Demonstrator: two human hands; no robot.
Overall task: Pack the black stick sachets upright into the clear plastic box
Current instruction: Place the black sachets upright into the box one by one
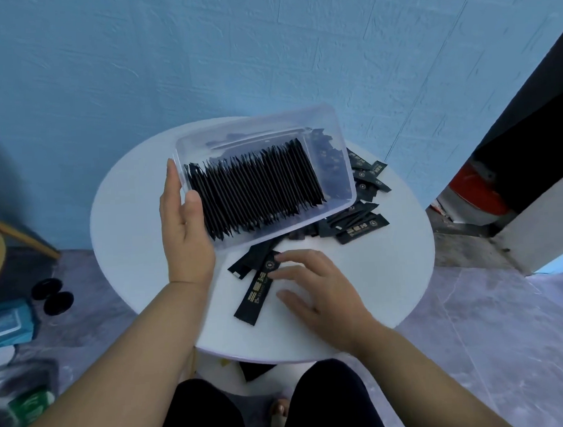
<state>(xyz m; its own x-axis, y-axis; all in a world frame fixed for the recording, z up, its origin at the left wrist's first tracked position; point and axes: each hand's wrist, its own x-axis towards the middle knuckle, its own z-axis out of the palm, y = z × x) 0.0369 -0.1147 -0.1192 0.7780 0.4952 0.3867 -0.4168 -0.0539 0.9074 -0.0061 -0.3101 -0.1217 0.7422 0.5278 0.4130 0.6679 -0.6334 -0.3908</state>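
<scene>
The clear plastic box (346, 177) occupies the 12 o'clock half of the round white table (391, 289), tilted toward the viewer. Its underside is hidden, so it cannot be told whether it rests on anything. Inside, the packed sachets (256, 188) stand on edge in a dense row; a few more at the box's 2 o'clock corner blur behind the wall. A heap of loose sachets (362, 225) lies at the table's 3 o'clock, partly covered by the box. Their gold print is illegible. The left hand (185, 231) clamps the box's 9 o'clock end, thumb over the rim. The right hand (313, 283), fingers spread, touches one flat sachet (256, 289) near 6 o'clock. Behind stands a blue wall (265, 51); below, a grey floor (492, 349) with blurred clutter at the frame's 8 o'clock.
</scene>
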